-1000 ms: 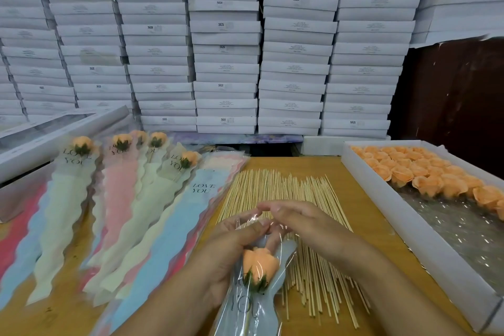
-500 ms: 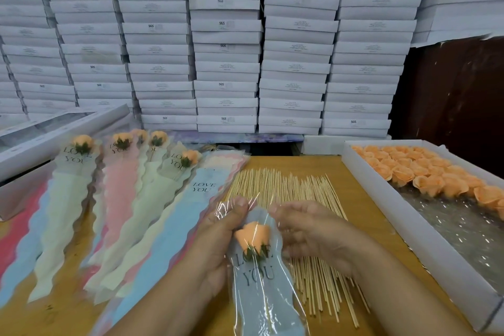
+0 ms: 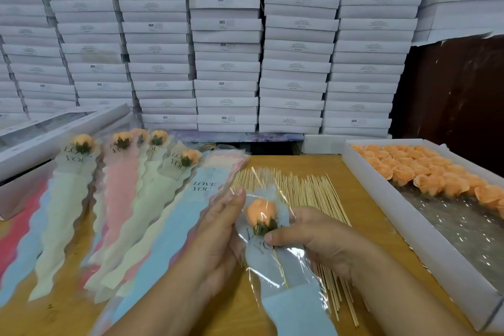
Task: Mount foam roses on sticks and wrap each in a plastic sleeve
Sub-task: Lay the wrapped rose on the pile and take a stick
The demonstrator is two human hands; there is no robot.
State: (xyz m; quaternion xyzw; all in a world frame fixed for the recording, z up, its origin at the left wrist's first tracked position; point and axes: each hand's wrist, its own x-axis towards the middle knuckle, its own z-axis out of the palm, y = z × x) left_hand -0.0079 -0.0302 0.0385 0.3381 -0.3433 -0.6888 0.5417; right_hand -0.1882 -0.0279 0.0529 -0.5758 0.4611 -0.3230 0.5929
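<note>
Since the earlier frame the right hand [image 3: 321, 240] has dropped from the sleeve's top edge to pinch the plastic sleeve [image 3: 275, 262] just below the foam rose [image 3: 261, 213], apparently closing the film around the stick [image 3: 281, 270]. The left hand [image 3: 218, 229] grips the sleeve's left edge with curled fingers, holding it above the wooden table [image 3: 354, 172] and the loose sticks [image 3: 302, 188]. The sleeve's lower end is cut off by the frame, and the right fingertips beneath the film cannot be made out.
</note>
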